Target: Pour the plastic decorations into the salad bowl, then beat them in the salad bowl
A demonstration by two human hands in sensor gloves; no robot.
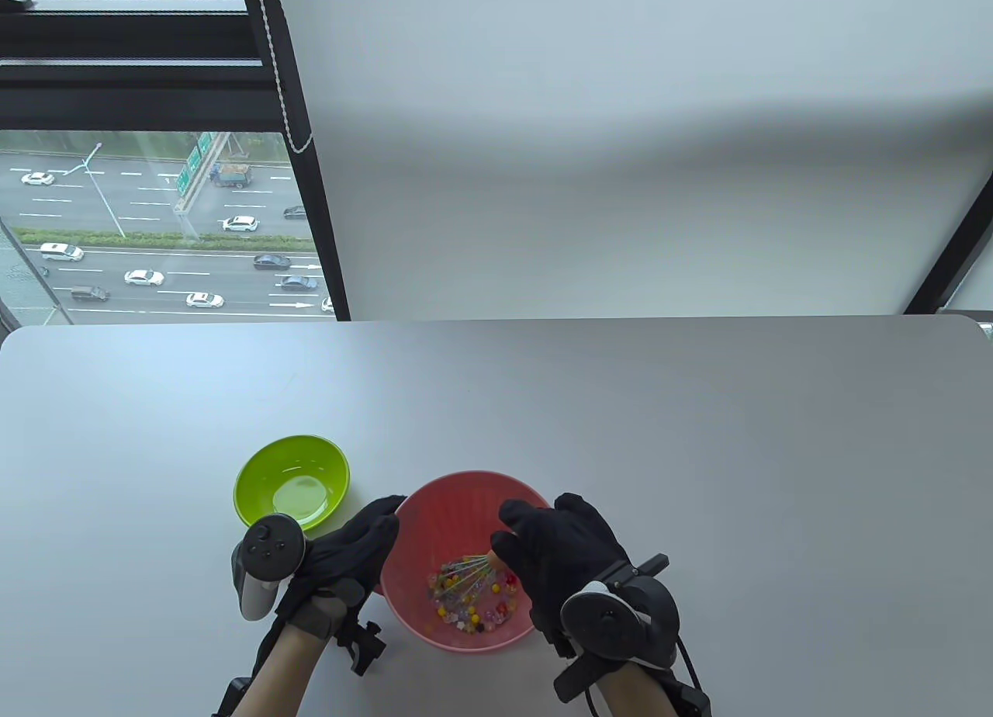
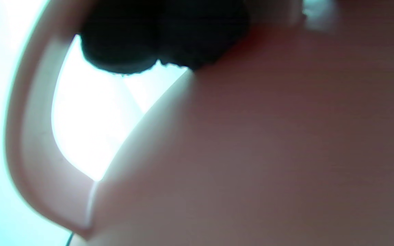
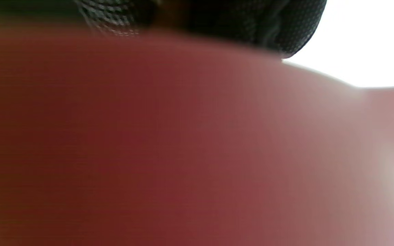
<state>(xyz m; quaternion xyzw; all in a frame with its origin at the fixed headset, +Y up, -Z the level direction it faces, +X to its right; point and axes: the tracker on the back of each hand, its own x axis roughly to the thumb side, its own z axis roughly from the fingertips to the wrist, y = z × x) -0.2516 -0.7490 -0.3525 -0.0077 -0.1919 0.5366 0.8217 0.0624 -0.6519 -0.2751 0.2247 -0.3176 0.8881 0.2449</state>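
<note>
The pink salad bowl [image 1: 458, 486] stands near the table's front edge. Several small coloured plastic decorations [image 1: 475, 614] lie on its bottom. A wire whisk [image 1: 465, 571] reaches into them; its handle is hidden under my right hand [image 1: 543, 562], which grips it above the bowl's right side. My left hand [image 1: 353, 546] cups the bowl's left outer wall, with fingertips at the rim. In the left wrist view, the bowl wall [image 2: 268, 153] fills the frame below dark fingertips [image 2: 166, 34]. The right wrist view shows only blurred pink bowl [image 3: 149, 136] and glove [image 3: 251, 24].
A green bowl [image 1: 264, 469], with nothing in it, sits just left of and behind the pink bowl, close to my left hand. The grey table [image 1: 698, 438] stretches wide to the right and back. A window and a white blind lie beyond the far edge.
</note>
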